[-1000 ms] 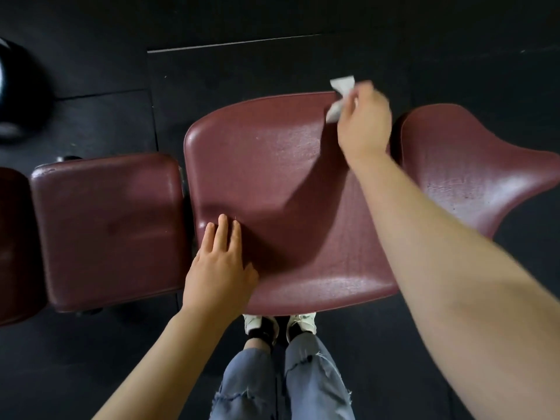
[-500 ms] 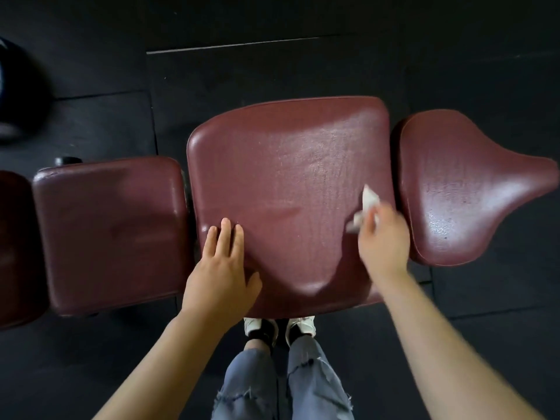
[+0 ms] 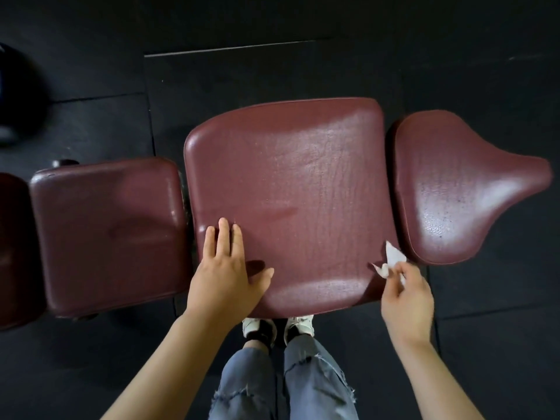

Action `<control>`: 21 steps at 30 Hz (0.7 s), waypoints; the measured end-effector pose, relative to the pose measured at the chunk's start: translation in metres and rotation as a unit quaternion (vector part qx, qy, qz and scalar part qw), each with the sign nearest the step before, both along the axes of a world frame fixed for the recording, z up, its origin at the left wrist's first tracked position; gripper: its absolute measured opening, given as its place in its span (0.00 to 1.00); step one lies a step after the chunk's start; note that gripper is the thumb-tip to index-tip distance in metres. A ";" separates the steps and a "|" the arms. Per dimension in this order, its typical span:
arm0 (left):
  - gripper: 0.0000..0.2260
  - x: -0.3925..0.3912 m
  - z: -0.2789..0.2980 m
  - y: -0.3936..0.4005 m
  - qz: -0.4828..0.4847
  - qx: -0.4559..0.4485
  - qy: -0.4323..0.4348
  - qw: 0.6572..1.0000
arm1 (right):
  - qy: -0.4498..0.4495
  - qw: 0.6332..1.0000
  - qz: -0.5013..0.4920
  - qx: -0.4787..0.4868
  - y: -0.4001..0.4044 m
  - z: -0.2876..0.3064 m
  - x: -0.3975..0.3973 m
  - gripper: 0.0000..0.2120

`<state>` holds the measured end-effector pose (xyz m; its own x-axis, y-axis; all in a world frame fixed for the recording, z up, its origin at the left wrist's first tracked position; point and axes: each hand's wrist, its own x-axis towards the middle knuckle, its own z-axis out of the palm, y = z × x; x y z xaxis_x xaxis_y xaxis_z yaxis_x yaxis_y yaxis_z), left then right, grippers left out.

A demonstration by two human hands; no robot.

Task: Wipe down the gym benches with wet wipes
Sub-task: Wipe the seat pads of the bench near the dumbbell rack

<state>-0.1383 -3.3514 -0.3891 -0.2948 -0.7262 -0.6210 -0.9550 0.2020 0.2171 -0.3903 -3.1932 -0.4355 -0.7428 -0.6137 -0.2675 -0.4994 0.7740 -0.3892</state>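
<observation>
Head view: I looked straight down on a maroon bench made of separate pads, set on dark floor mats (image 3: 272, 71). My left hand (image 3: 225, 275) lay flat on the middle pad (image 3: 297, 183), fingers straight and close together, thumb spread toward 3 o'clock, near the pad's 7 o'clock corner. My right hand (image 3: 406, 301) pinched a crumpled white wipe (image 3: 391, 259) between curled fingertips, the wipe sticking up toward 11 o'clock; it sat at the pad's 4 o'clock corner, by the gap before the tapered seat pad (image 3: 460, 189) at 3 o'clock. Whether the wipe touched the vinyl, I could not tell. The seat pad shone in patches. A squarer pad (image 3: 106, 234) lay at 9 o'clock, just beside the middle one, with another pad's edge cut off at the frame's left. At 6 o'clock, frayed blue jeans (image 3: 285, 386) and pale shoes (image 3: 298, 324) showed under the bench edge. A dark round object (image 3: 18, 95), blurred, sat at 10 o'clock.
</observation>
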 end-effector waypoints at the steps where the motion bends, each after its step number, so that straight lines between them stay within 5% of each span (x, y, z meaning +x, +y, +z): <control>1: 0.46 0.000 -0.001 0.000 0.006 0.000 0.004 1.000 | -0.003 1.000 0.012 -0.009 -0.010 -0.004 -0.006 0.03; 7: 0.45 0.001 -0.003 0.001 0.017 -0.005 -0.002 1.000 | 0.046 0.992 0.063 -0.099 -0.226 -0.041 -0.078 0.10; 10: 0.45 0.000 -0.007 0.003 0.022 -0.007 0.002 1.000 | 0.040 0.996 0.054 -0.061 -0.284 -0.033 -0.100 0.11; 21: 0.46 -0.011 -0.002 0.002 -0.003 -0.004 -0.046 0.999 | -0.035 0.998 0.017 0.043 -0.054 -0.009 -0.027 0.07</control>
